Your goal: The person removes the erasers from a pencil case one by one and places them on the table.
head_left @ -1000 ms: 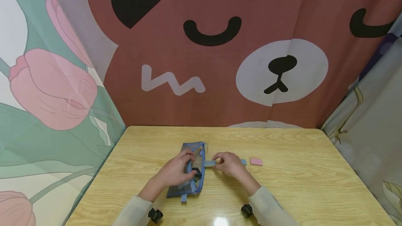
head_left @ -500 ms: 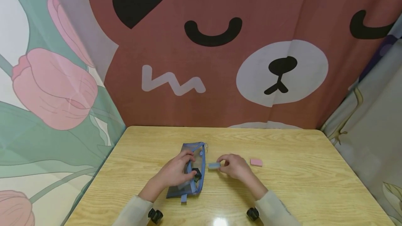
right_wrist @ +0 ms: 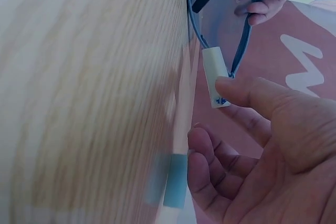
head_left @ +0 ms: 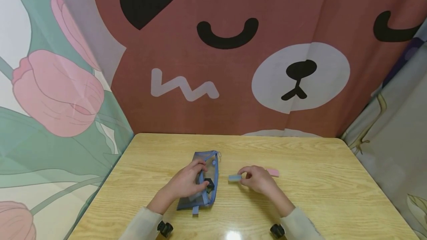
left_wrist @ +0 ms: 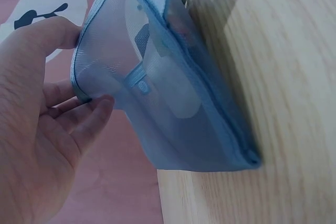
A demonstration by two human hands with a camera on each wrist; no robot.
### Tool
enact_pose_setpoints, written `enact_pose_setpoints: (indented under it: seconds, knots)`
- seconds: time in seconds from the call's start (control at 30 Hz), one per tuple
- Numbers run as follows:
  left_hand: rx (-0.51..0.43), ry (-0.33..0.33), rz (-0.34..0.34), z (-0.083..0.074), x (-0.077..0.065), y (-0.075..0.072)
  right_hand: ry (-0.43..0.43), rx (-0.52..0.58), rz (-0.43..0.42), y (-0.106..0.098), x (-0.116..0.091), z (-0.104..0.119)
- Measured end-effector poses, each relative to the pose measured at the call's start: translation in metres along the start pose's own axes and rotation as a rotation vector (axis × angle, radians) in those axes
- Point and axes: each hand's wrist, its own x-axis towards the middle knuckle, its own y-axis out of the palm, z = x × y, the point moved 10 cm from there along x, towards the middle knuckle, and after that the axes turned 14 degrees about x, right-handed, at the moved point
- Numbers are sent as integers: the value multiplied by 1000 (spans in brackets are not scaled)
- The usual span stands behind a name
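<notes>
My left hand [head_left: 191, 179] grips the near edge of a blue mesh zip pouch [left_wrist: 152, 93], its fingers and thumb holding the mouth apart. Inside the mouth a black piece [head_left: 209, 185] shows beside the thumb. To the right of the pouch, my right hand [head_left: 258, 179] pinches a small pale eraser [right_wrist: 212, 72] with blue print at one end, between thumb and forefinger. In the head view this eraser looks light blue and points left toward the pouch, with a gap between them. The other right fingers curl loosely.
A pink block [head_left: 273, 172] lies on the wooden table [head_left: 317, 188] just beyond my right hand. A light-blue block [right_wrist: 176, 181] lies near the curled right fingers in the right wrist view. A bear-print curtain [head_left: 233, 84] hangs behind the table.
My right hand has drawn back to the right with the eraser, away from the pouch's edge, and now overlaps part of the pink block. The left hand keeps its hold.
</notes>
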Motion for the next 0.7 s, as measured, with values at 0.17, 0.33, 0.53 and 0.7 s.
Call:
enact_pose_setpoints:
  seconds: [0.17,0.33,0.53,0.7]
  knots:
    - [-12,1,-6,0,0,0,15,17,0,-4,-5,-8]
    - [-25,2,-8,1,0,-1,8,40,-11,-11,-8,-12]
    - [-23,0,-9,0,-1,-3,-3,45,-14,-20,-15,-18]
    - [-15,-3,-5,1,-1,-2,-14,30,1,-23,-21,-20]
